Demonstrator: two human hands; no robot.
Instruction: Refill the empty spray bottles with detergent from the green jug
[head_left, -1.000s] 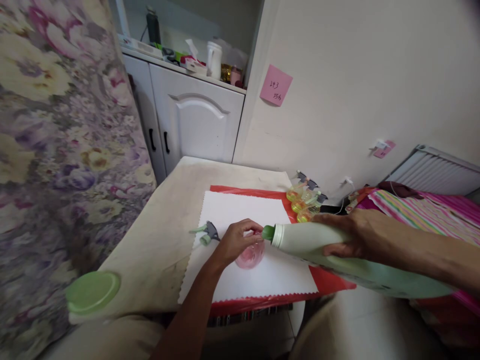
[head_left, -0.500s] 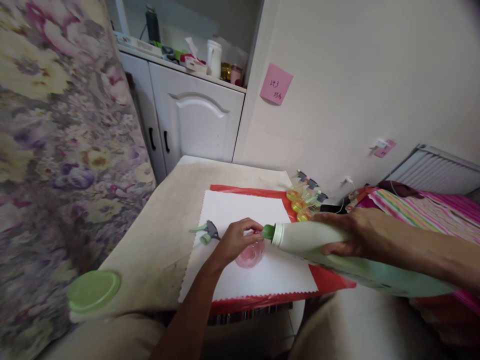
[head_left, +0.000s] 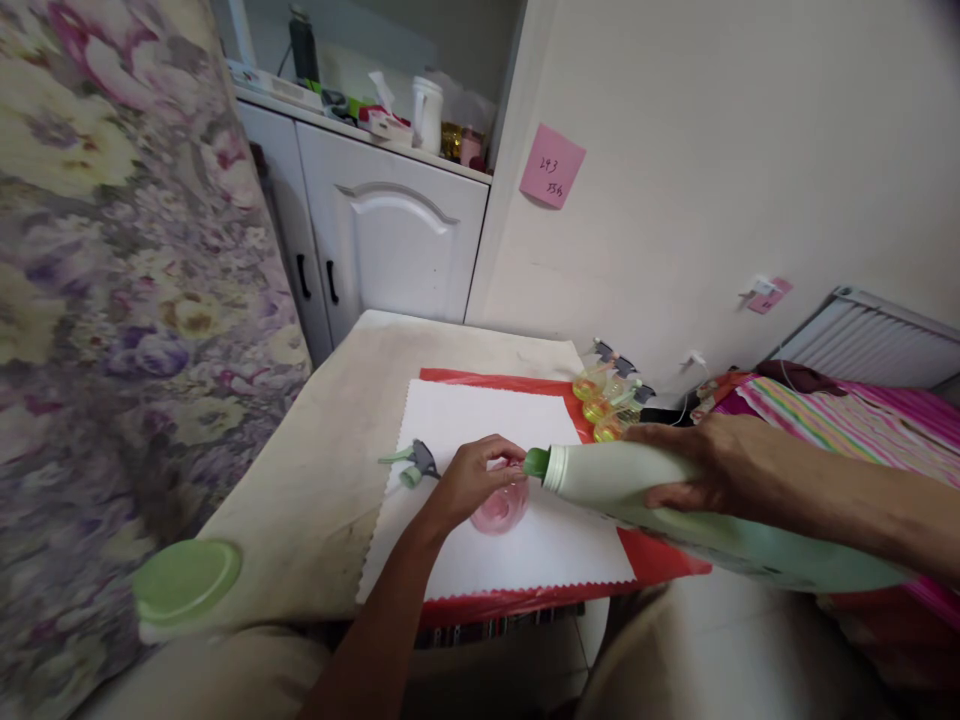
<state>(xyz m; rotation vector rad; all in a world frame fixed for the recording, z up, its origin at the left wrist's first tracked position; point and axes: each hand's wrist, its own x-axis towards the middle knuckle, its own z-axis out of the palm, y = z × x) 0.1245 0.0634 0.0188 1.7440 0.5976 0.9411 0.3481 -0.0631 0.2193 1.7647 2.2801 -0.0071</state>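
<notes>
My right hand (head_left: 701, 462) grips a big pale green bottle (head_left: 675, 510), tipped nearly level, its green spout (head_left: 535, 462) at the mouth of a small pink bottle (head_left: 501, 508). My left hand (head_left: 469, 482) is wrapped round that pink bottle, which stands on a white cloth (head_left: 487, 490) over a red sheet (head_left: 660, 562). A grey and green spray head (head_left: 412, 464) lies on the cloth just left of my left hand.
Three small yellow spray bottles (head_left: 609, 395) stand at the table's far right by the wall. A green lid (head_left: 187, 582) sits on the table's near left corner. A floral curtain (head_left: 112, 300) hangs left; white cabinet (head_left: 390, 240) behind; striped bedding (head_left: 847, 420) right.
</notes>
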